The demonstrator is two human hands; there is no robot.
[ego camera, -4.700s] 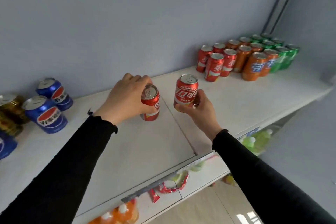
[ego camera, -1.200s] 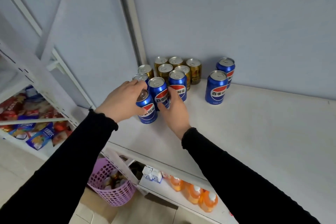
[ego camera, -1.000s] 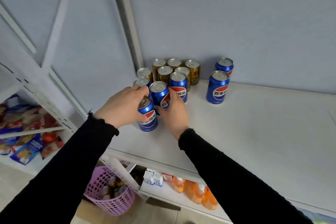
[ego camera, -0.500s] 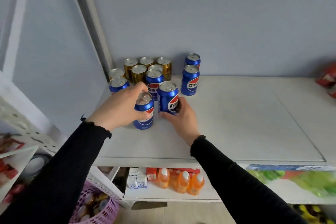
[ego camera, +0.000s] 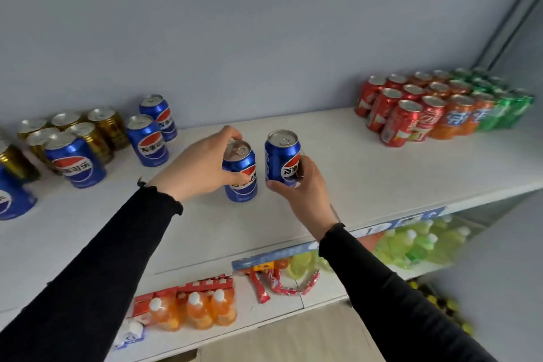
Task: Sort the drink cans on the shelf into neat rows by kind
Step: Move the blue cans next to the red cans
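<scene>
My left hand point(ego camera: 197, 167) grips a blue Pepsi can point(ego camera: 241, 178) over the middle of the white shelf point(ego camera: 367, 167). My right hand point(ego camera: 305, 191) holds a second blue Pepsi can point(ego camera: 281, 158) just right of it, upright and a little higher. More blue Pepsi cans point(ego camera: 147, 139) and gold cans point(ego camera: 98, 129) stand at the far left. At the far right, red cola cans point(ego camera: 396, 114), orange soda cans point(ego camera: 458, 114) and green soda cans point(ego camera: 505, 106) stand in rows against the wall.
A grey wall backs the shelf. The lower shelf holds orange drink bottles point(ego camera: 194, 313), red snack packets point(ego camera: 282, 282) and green drink bottles point(ego camera: 417, 247). A bare stretch of shelf lies between my hands and the red cans.
Both hands have lifted a blue Pepsi can each away from the left group and carried them rightward to the middle of the shelf. The view has swung right, showing the red, orange and green rows.
</scene>
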